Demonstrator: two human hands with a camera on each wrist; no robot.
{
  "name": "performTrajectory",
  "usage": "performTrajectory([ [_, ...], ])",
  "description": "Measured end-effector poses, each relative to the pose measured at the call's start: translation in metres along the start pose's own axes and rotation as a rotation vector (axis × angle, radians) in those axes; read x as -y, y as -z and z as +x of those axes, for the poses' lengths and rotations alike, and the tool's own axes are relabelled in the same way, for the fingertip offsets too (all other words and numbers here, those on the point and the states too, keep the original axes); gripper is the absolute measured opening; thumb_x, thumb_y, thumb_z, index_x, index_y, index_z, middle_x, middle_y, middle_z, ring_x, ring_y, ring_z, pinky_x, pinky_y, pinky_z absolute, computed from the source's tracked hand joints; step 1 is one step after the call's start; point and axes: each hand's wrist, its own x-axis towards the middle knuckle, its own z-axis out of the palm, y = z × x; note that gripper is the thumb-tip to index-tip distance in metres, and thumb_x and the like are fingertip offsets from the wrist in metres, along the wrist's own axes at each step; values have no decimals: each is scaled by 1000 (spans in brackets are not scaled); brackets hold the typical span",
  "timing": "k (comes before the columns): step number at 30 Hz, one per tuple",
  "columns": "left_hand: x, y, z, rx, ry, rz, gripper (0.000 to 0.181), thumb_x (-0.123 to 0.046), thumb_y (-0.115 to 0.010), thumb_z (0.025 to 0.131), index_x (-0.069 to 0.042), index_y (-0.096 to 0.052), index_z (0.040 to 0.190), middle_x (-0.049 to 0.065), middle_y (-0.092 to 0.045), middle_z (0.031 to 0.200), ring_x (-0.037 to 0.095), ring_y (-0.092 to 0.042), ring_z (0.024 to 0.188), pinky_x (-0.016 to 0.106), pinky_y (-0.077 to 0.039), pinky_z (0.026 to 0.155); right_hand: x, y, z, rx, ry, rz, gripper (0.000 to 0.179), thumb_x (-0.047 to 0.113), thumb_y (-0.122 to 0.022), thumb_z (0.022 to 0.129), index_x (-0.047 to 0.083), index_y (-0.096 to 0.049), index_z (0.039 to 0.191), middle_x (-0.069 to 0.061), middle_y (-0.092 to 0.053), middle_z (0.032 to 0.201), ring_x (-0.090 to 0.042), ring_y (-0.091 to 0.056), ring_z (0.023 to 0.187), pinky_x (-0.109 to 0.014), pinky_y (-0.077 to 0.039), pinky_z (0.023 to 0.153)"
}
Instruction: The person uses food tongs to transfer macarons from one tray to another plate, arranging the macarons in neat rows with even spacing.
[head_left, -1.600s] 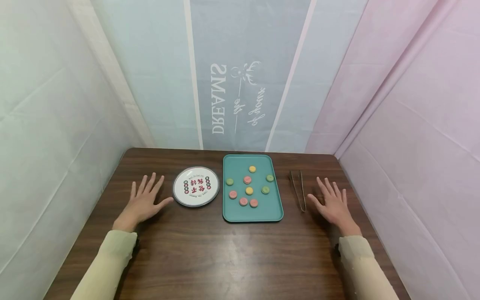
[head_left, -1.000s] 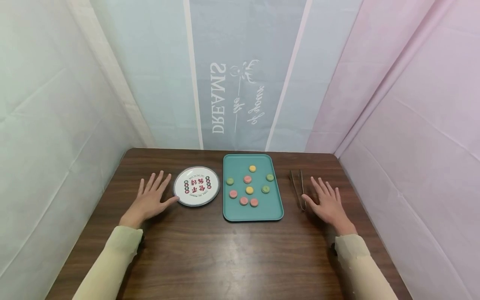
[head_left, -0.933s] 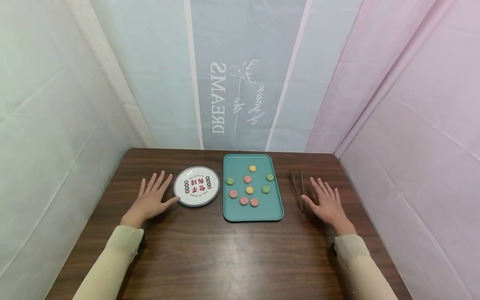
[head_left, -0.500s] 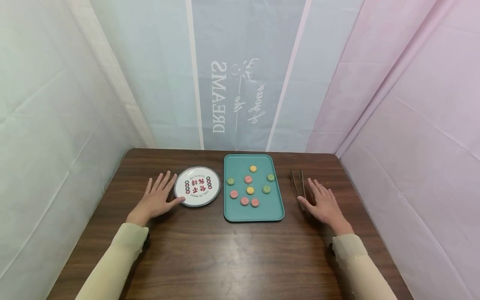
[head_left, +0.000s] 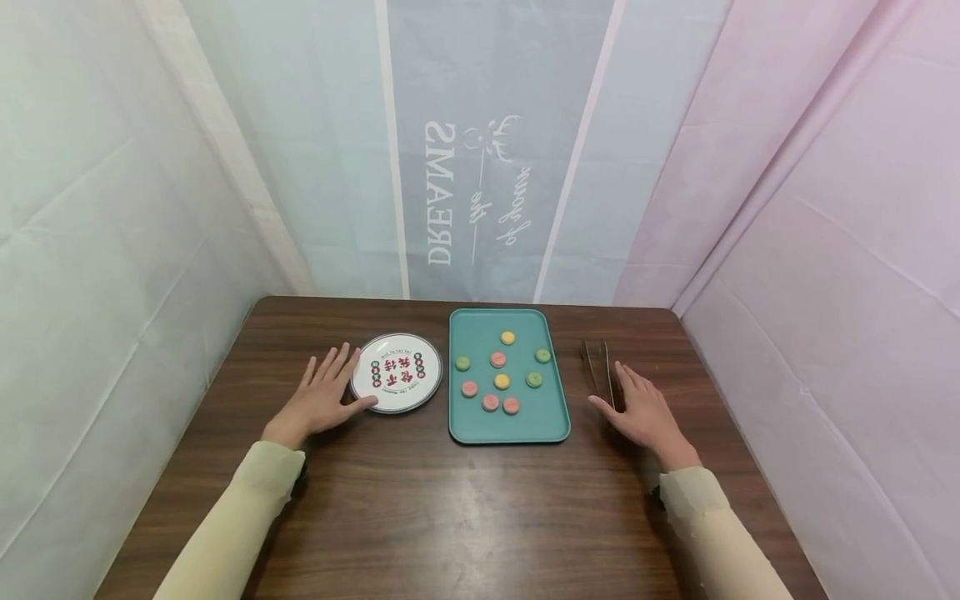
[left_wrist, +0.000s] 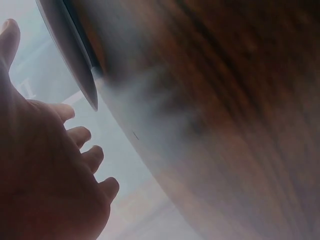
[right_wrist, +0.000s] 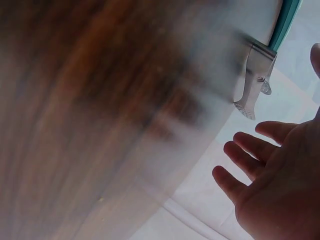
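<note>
My left hand (head_left: 318, 400) is spread at the left rim of a round white plate (head_left: 407, 400) with red and dark lettering; its thumb overlaps the plate's edge. In the left wrist view the plate (left_wrist: 70, 50) shows edge-on beyond the fingers. My right hand (head_left: 647, 414) hovers with fingers extended over the near end of metal tongs (head_left: 606, 367), which lie on the table with their arms apart. The right wrist view shows the tongs (right_wrist: 255, 80) in front of the fingertips. Neither hand grips anything.
A teal tray (head_left: 525, 429) lies between plate and tongs, holding several macarons: pink (head_left: 490, 403), yellow (head_left: 507, 338) and green (head_left: 533, 380). The dark wooden table (head_left: 465, 517) ends at a hanging cloth (head_left: 480, 275) behind, with pale cloth walls at both sides.
Both hands have moved inward: the left one to the right, up to the plate, and the right one to the left, over the tongs. The plate, tray and macarons stay in place.
</note>
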Motion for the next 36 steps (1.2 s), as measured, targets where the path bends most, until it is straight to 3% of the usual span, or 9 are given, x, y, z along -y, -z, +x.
performTrajectory([
  [9, 1, -3, 5, 16, -27, -12, 112, -74, -58, 99, -2, -13, 172, 26, -7, 178, 47, -7, 164, 64, 0, 132, 1, -1, 4, 24, -17, -26, 103, 70, -54, 103, -6, -27, 167, -37, -36, 162, -59, -34, 146, -80, -26, 117],
  [19, 2, 0, 12, 55, -43, -46, 121, -75, -60, 97, 7, -8, 169, 28, -4, 177, 45, -8, 164, 61, -8, 133, 9, 3, 7, 48, -38, -4, 102, 68, -57, 103, -15, -36, 159, -39, -44, 148, -55, -44, 132, -73, -41, 110],
  [36, 2, -3, 14, 89, -48, -93, 126, -79, -60, 95, 8, -5, 169, 29, -2, 177, 45, -7, 164, 61, -9, 133, 13, 7, 11, 116, -65, 66, 79, 47, -66, 106, -20, -47, 144, -42, -54, 134, -54, -59, 121, -68, -52, 98],
])
